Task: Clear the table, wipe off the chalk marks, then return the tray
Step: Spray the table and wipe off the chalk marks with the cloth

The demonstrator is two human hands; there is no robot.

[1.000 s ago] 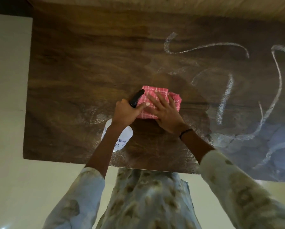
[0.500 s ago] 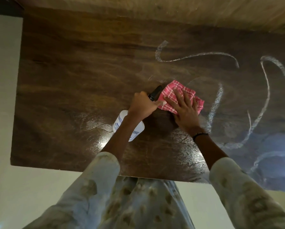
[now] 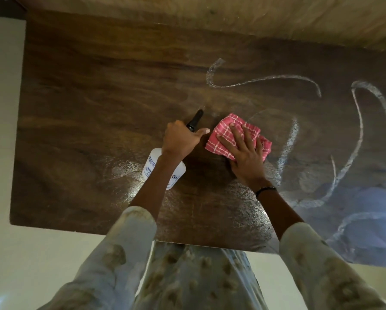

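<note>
Two hands at mid-frame over the dark wood counter (image 3: 86,113). A white spray bottle (image 3: 152,166) is gripped by the left hand (image 3: 180,139), fingers curled round its neck, black nozzle aimed toward upper frame. A pink checked cloth (image 3: 223,133) is pressed flat on the counter by the right hand (image 3: 243,153), fingers spread straight. Chalk marks (image 3: 288,144) are seen looping across the right half, one stroke just beside the cloth. Wet sheen is noted along the lower edge.
</note>
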